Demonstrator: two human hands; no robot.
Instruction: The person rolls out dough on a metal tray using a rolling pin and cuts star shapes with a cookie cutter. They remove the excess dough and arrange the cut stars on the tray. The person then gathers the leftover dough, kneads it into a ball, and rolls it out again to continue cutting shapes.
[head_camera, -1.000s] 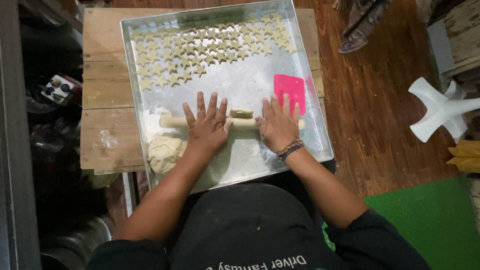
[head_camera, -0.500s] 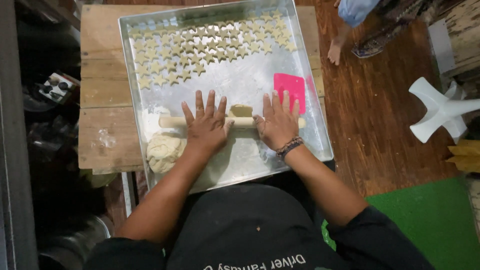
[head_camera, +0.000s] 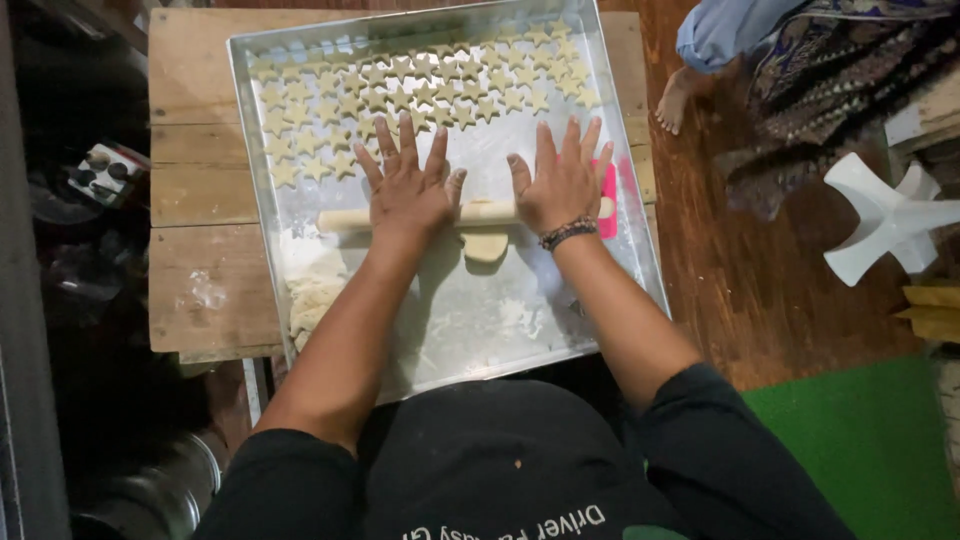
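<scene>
Head view, hands: the left hand (head_camera: 408, 190) and the right hand (head_camera: 562, 182) lay flat, palms down, on the rolling pin (head_camera: 345, 219), fingers spread wide and gripping nothing.
Why so held: open palms seemed meant to let the pin turn freely under them while pressing evenly from both ends.
Rolling pin: a pale wooden one, lying left to right across the middle of the tray (head_camera: 640, 260), mostly hidden under the hands.
Dough piece: a small flattened piece of dough (head_camera: 486, 246) sat on the near side of the pin, between the two wrists, touching or partly under it.
Dough lump: a larger rough lump of dough (head_camera: 312, 290) rested near the tray's left wall, probably kept within reach.
Stars: rows of cut star shapes (head_camera: 400, 90) filled the far part of the tray, set apart from the rolling space.
Pink scraper: a flat pink scraper (head_camera: 607, 215) lay just beside the right hand, partly covered by its fingers.
Table: the tray sat on a wooden table (head_camera: 195, 200) dusted with flour.
Around: a bare foot (head_camera: 676, 100) of another person showed on the floor at the far right, and a white stand (head_camera: 885, 220) stood further right, both well apart from the tray.
In the way: nothing lay between the hands and the stars.
</scene>
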